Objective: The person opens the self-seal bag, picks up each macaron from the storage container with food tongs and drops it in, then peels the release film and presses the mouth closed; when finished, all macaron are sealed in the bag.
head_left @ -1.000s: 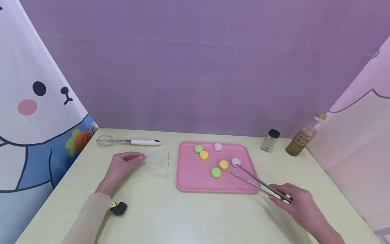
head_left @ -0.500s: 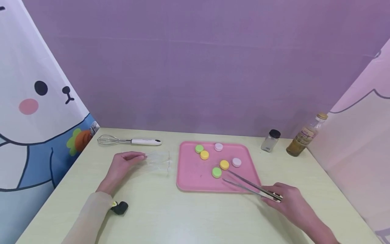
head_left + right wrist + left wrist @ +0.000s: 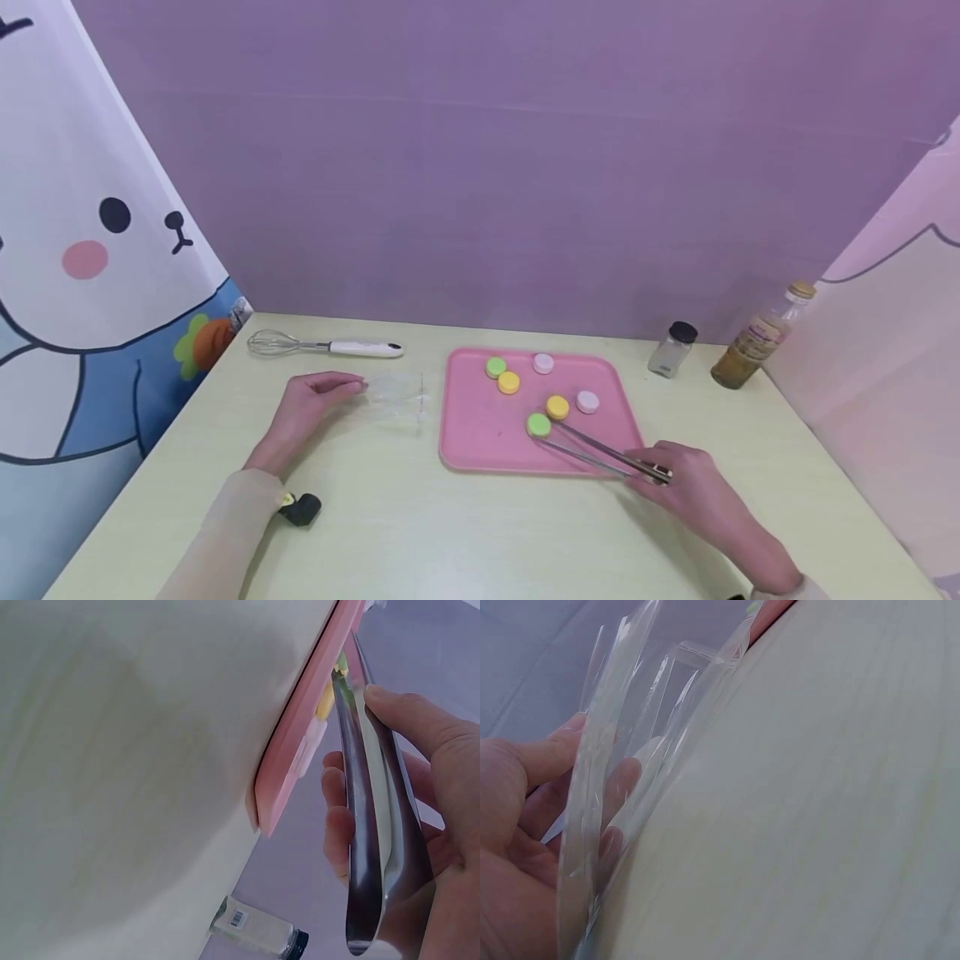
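Observation:
My left hand (image 3: 303, 407) pinches a clear plastic bag (image 3: 393, 398) between thumb and fingers, left of the pink tray (image 3: 480, 454). In the left wrist view the bag (image 3: 592, 802) stands partly spread, and fingertips show through it. In my right hand (image 3: 693, 487) are metal tongs (image 3: 362, 825), gripped with the thumb on one arm and fingers on the other. The tongs' spread tips lie on either side of the nearer green macaron (image 3: 538, 425). A yellow macaron (image 3: 557, 407) and a pale lilac one (image 3: 588, 402) lie close by.
Farther back on the tray are a green macaron (image 3: 496, 367), a yellow one (image 3: 508, 382) and a lilac one (image 3: 543, 363). A whisk (image 3: 352, 348) lies behind the left hand. A black-lidded jar (image 3: 671, 352) and a corked bottle (image 3: 759, 337) stand back right.
My right hand has moved left with the tongs, from the lilac macaron at the right to the nearer green one. The left hand keeps its hold on the bag; the head view shifts slightly.

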Action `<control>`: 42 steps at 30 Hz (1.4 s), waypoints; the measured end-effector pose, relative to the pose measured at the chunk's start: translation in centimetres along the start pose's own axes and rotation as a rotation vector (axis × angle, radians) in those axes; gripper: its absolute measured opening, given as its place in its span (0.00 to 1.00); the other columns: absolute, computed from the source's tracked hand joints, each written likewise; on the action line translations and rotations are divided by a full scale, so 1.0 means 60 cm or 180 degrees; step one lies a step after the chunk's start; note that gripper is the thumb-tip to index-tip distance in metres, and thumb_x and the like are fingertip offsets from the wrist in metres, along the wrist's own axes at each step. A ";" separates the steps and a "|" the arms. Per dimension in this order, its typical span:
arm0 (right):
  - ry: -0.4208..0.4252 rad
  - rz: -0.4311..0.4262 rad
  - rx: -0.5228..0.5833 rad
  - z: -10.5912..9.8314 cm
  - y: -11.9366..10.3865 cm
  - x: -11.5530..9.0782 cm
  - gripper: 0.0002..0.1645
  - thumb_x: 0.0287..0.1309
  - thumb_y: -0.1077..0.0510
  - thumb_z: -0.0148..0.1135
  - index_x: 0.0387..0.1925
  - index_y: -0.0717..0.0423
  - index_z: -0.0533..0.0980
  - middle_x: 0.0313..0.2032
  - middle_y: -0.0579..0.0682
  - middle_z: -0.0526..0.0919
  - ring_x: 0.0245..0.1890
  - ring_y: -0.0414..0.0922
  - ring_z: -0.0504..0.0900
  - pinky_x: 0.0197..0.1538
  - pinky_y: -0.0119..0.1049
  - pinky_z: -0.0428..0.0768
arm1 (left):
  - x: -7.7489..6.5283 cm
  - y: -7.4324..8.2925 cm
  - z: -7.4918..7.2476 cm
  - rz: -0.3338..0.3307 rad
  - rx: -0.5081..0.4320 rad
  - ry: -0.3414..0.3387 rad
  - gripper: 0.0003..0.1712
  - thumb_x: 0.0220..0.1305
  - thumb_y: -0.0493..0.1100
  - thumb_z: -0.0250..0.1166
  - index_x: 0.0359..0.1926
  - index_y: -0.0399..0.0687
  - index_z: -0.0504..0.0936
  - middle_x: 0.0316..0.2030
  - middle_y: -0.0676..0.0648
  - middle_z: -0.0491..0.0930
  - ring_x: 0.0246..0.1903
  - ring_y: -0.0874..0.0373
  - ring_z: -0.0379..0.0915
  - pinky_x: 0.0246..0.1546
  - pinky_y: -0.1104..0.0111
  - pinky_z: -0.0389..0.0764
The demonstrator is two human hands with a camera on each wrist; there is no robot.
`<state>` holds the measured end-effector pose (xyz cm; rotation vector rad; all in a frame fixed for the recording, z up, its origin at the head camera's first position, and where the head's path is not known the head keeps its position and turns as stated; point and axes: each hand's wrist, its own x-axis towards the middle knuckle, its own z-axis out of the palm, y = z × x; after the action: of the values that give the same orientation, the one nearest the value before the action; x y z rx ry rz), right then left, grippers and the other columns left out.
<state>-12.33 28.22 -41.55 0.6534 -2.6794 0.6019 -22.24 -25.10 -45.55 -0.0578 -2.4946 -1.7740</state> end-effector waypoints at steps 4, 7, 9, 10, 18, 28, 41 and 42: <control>0.0035 -0.0083 0.0025 0.005 0.003 0.004 0.19 0.41 0.61 0.82 0.39 0.51 0.88 0.24 0.28 0.73 0.23 0.28 0.68 0.24 0.28 0.72 | 0.002 0.000 0.001 0.0052 0.0022 0.0006 0.20 0.65 0.52 0.72 0.50 0.43 0.88 0.45 0.49 0.88 0.48 0.65 0.80 0.50 0.77 0.76; 0.0032 -0.0106 0.0047 0.007 0.004 0.006 0.19 0.41 0.61 0.82 0.40 0.51 0.88 0.24 0.28 0.73 0.23 0.27 0.68 0.24 0.27 0.71 | 0.003 0.000 0.001 0.0056 0.0027 0.0011 0.20 0.65 0.52 0.72 0.50 0.43 0.88 0.45 0.49 0.88 0.48 0.65 0.80 0.50 0.77 0.76; 0.0027 -0.0110 0.0069 0.008 0.004 0.006 0.19 0.41 0.61 0.82 0.40 0.52 0.88 0.24 0.28 0.73 0.23 0.28 0.68 0.24 0.27 0.71 | 0.003 -0.001 0.001 0.0048 0.0021 0.0016 0.20 0.65 0.52 0.72 0.50 0.44 0.88 0.45 0.49 0.88 0.48 0.65 0.80 0.49 0.77 0.76; 0.0019 -0.0107 0.0078 0.008 0.003 0.006 0.19 0.41 0.61 0.82 0.40 0.52 0.88 0.24 0.28 0.72 0.23 0.28 0.68 0.24 0.27 0.71 | 0.002 -0.001 0.001 0.0041 0.0008 0.0024 0.20 0.64 0.52 0.72 0.51 0.44 0.88 0.44 0.49 0.88 0.47 0.65 0.81 0.49 0.77 0.76; 0.0049 -0.0123 0.0108 0.006 0.000 0.005 0.19 0.42 0.63 0.82 0.40 0.53 0.88 0.24 0.28 0.72 0.23 0.28 0.68 0.23 0.27 0.71 | 0.001 0.002 0.002 0.0019 -0.0050 0.0025 0.19 0.65 0.50 0.72 0.50 0.41 0.88 0.45 0.48 0.88 0.46 0.65 0.82 0.48 0.77 0.77; 0.0156 -0.0269 0.0040 0.005 -0.030 0.027 0.21 0.41 0.60 0.84 0.42 0.51 0.89 0.29 0.37 0.81 0.27 0.33 0.74 0.28 0.30 0.76 | -0.005 0.010 0.000 -0.0052 -0.0018 -0.0017 0.22 0.65 0.52 0.72 0.53 0.42 0.87 0.46 0.48 0.88 0.48 0.66 0.80 0.50 0.77 0.75; -0.0349 -0.0086 0.0086 0.025 -0.106 0.107 0.21 0.51 0.54 0.80 0.49 0.51 0.87 0.34 0.42 0.84 0.30 0.36 0.76 0.33 0.32 0.79 | -0.004 0.013 0.000 -0.0015 -0.0099 -0.0082 0.22 0.65 0.52 0.71 0.53 0.42 0.87 0.47 0.48 0.87 0.49 0.66 0.80 0.50 0.78 0.76; -0.0322 -0.0140 0.0037 0.029 -0.110 0.112 0.21 0.50 0.54 0.80 0.48 0.52 0.87 0.35 0.43 0.85 0.31 0.37 0.76 0.34 0.32 0.79 | -0.004 0.014 0.000 -0.0013 -0.0095 -0.0081 0.22 0.65 0.52 0.71 0.53 0.42 0.87 0.47 0.48 0.87 0.49 0.66 0.80 0.50 0.78 0.76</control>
<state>-15.10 19.65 -38.23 0.7634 -2.7482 0.5880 -21.95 -24.81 -44.79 -0.0778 -2.4874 -1.8237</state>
